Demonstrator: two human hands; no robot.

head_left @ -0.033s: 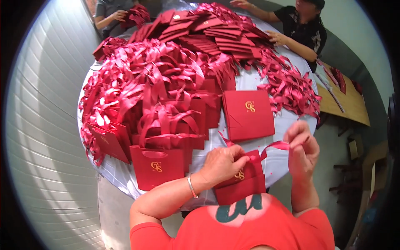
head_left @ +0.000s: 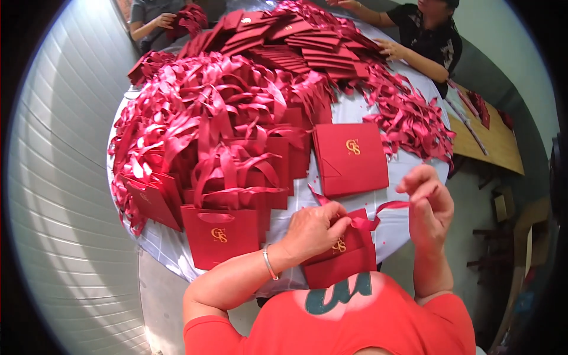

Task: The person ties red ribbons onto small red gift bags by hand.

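A flat red paper gift bag (head_left: 337,269) with a gold emblem lies at the table's front edge, partly under my left forearm and hand. The fingers of my left hand (head_left: 316,229) are pinched on a pink ribbon (head_left: 362,223) at the bag's top edge. From there a loose length of that ribbon stretches right to my right hand (head_left: 431,207), which is raised beside the bag with its fingers curled about the ribbon's end. Just beyond my hands lies a flat stack of red bags (head_left: 352,158). A silver bracelet (head_left: 270,263) circles my left wrist.
Red bags with ribbon handles (head_left: 220,236) stand crowded on the left. Flat bags (head_left: 331,53) heap at the back, loose ribbons (head_left: 414,124) at right. Two other people (head_left: 423,41) work across the cloth-covered round table (head_left: 405,177). A wooden table (head_left: 494,139) stands right.
My right hand's fingers have shifted slightly at the ribbon's end. My left hand stays on the ribbon at the bag. The whole view has moved a little.
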